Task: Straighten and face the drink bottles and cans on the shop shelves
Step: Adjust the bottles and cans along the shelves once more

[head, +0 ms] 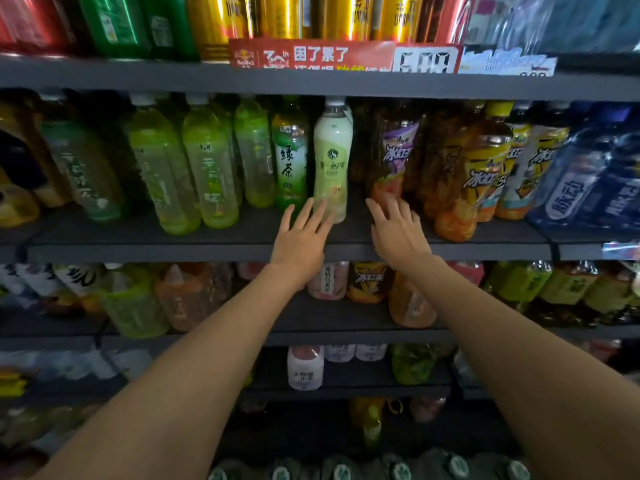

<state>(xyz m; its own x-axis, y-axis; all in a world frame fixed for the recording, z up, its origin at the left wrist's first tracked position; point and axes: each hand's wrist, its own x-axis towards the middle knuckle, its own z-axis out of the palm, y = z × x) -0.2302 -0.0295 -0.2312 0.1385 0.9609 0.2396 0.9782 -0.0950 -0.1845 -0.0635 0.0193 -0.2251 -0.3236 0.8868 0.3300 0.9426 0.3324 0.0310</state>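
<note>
A pale green bottle (331, 157) with a white cap stands upright on the middle shelf (207, 251), label facing me. My left hand (300, 237) reaches up with straight fingers, its fingertips at the bottle's base. My right hand (398, 230) is spread flat with its fingertips against the foot of a purple-labelled iced tea bottle (394, 157). A green tea bottle (290, 157) stands just left of the pale one. Neither hand holds anything.
Green bottles (207, 164) fill the shelf's left side; yellow iced tea bottles (481, 174) and blue bottles (581, 178) fill the right. Gold cans (277, 15) stand on the shelf above behind a red price strip (311, 55). More bottles sit on lower shelves.
</note>
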